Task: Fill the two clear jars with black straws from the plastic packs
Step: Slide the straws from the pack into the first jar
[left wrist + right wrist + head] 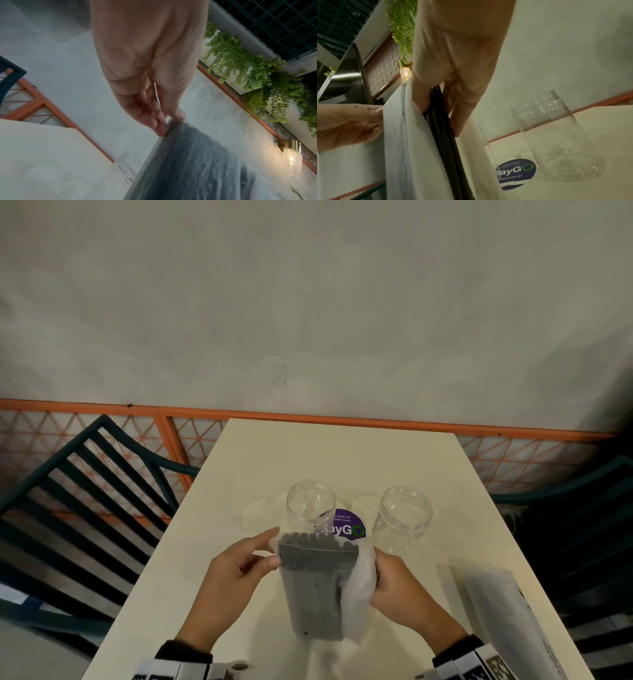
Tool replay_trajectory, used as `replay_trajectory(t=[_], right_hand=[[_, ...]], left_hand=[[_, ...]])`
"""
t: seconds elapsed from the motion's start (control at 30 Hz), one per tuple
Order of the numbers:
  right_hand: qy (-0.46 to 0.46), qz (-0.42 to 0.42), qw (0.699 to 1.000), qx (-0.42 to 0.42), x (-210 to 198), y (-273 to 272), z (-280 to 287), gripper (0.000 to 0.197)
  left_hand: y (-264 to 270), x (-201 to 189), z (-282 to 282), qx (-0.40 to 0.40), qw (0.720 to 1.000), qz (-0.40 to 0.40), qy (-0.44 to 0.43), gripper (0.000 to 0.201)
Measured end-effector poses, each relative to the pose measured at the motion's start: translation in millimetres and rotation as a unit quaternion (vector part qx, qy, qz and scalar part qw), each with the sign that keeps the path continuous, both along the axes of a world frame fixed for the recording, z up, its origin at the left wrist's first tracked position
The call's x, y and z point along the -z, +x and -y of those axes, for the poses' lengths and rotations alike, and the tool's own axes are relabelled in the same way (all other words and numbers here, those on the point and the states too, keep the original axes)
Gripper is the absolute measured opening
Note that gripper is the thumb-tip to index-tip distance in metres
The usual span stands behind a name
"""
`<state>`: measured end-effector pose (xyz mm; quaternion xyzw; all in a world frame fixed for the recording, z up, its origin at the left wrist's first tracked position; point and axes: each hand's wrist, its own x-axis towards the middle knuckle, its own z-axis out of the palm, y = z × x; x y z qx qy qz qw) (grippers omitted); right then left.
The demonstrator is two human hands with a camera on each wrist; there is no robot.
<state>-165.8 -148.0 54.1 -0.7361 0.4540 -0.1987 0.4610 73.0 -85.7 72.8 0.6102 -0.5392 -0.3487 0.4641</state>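
Observation:
A plastic pack [317, 590] full of black straws [318, 546] stands upright between both hands above the table's near middle. My left hand [239, 570] pinches the pack's upper left edge [171, 121] between thumb and fingers. My right hand [397, 583] holds the pack's right side, where the plastic is peeled open, and its fingers close round a bunch of black straws [443, 121]. Two clear jars stand open and empty beyond the pack: one [311, 505] right behind it, the other [404, 517] to the right [556, 135].
A second plastic pack [507, 607] lies at the table's [274, 453] right near edge. A round purple sticker [347, 525] sits on the table between the jars. Dark slatted chairs [85, 508] stand on both sides, and a wall with an orange rail lies behind.

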Motion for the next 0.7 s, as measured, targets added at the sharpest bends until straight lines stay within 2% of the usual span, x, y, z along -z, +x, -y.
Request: replay_trajectory(t=[0.1, 0.2, 0.27, 0.33, 0.47, 0.6, 0.7], right_hand=[[-0.001, -0.009, 1.000, -0.005, 4.9, -1.6, -0.2, 0.025], [-0.012, 0.006, 1.000, -0.007, 9.7, -2.8, 1.1, 0.030], [-0.010, 0.017, 1.000, -0.003, 10.0, -3.3, -0.2, 0.029], [-0.002, 0.038, 0.999, 0.006, 12.1, -3.8, -1.0, 0.023], [0.023, 0.098, 0.994, 0.036, 18.7, -7.6, -0.2, 0.042], [0.031, 0.096, 0.994, 0.037, 22.8, -10.6, 1.3, 0.049], [0.017, 0.116, 0.992, 0.041, 24.9, -9.5, 2.3, 0.050]], left_hand=[[-0.7, 2.7, 3.6, -0.007, 0.999, -0.029, -0.018, 0.029], [-3.0, 6.8, 2.4, -0.029, 0.996, -0.072, -0.044, 0.003], [-6.7, 11.9, 1.7, -0.040, 0.995, -0.078, -0.053, 0.004], [-10.5, 18.2, 1.9, -0.060, 0.993, -0.090, -0.045, 0.015], [-19.0, 24.3, 1.3, -0.086, 0.988, -0.130, -0.008, 0.014], [-17.7, 27.9, -1.7, -0.024, 0.986, -0.165, 0.022, 0.009], [-15.3, 25.6, -3.8, 0.033, 0.984, -0.173, 0.014, 0.037]])
